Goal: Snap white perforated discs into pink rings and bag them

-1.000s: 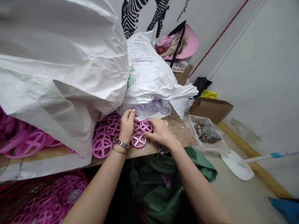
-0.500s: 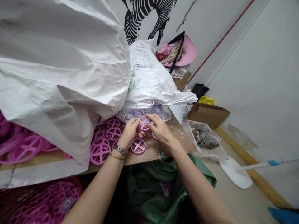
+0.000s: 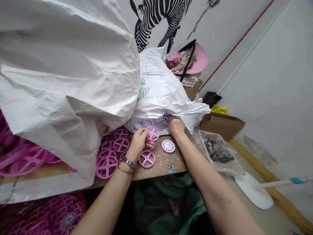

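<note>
Head view: your left hand (image 3: 139, 141) held a pink four-spoked wheel (image 3: 153, 133) at its rim, pinched between thumb and fingers, above the brown tabletop (image 3: 158, 169) and just in front of the printed white sack (image 3: 163, 94). Your right hand (image 3: 176, 126) was at that sack's open mouth, beside the lavender discs (image 3: 146, 124) lying there; its fingertips were hidden, so I cannot tell whether they had closed on anything. Between your forearms, a white-faced disc with a pink rim (image 3: 168, 146) lay flat on the tabletop, near your right wrist, and a loose pink wheel (image 3: 147, 159) lay nearer the front edge. To the left of your left hand, more pink wheels (image 3: 107, 166) overlapped one another beside the large white sack (image 3: 73, 65). Below the front edge was a green sack (image 3: 168, 195).
</note>
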Available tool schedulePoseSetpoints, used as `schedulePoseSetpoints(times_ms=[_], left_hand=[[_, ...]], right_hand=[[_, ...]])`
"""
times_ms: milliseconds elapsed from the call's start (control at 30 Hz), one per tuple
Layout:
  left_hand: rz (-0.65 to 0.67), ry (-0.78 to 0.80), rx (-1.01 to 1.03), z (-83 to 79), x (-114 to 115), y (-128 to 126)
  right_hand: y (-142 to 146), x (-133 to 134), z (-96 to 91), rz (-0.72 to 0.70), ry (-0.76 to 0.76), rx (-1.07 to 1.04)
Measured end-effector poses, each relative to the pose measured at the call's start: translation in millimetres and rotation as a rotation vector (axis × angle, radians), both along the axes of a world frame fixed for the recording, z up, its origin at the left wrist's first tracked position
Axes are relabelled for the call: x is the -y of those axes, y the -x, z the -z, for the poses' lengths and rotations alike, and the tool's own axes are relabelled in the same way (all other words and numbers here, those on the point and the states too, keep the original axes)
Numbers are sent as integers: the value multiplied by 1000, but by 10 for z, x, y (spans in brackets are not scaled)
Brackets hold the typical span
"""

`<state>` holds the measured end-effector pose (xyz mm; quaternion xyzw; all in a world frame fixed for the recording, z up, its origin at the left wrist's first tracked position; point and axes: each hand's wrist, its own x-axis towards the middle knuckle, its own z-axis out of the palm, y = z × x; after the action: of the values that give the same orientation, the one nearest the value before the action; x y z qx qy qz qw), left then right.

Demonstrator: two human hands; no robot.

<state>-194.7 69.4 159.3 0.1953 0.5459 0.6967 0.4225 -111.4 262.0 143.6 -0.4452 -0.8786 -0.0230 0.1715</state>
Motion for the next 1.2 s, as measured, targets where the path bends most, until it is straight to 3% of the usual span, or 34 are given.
schedulePoseSetpoints(times_ms=[133, 267, 333, 533, 800, 933, 1033, 1200], left_hand=[[3, 9, 19, -3, -8, 2], [18, 3, 35, -17, 8, -8], [36, -7, 63, -22, 19, -9], [98, -38, 136, -5, 23, 15], [142, -98, 89, 0, 35, -12], [142, -127, 4, 20, 13, -27], [192, -141, -67, 47, -4, -36], [267, -158, -271, 84, -2, -71]], right_hand=[[-159, 71, -28, -112, -46, -103], [-304, 315, 18, -592, -132, -543], [-343, 460, 53, -746, -142, -670], [-392, 724, 85, -883, -83, -676], [-460, 791, 38, -863, 71, -713], [-447, 743, 89, -724, 332, -899], [-423, 698, 142, -662, 560, -896], [-396, 699, 146, -628, 674, -868]])
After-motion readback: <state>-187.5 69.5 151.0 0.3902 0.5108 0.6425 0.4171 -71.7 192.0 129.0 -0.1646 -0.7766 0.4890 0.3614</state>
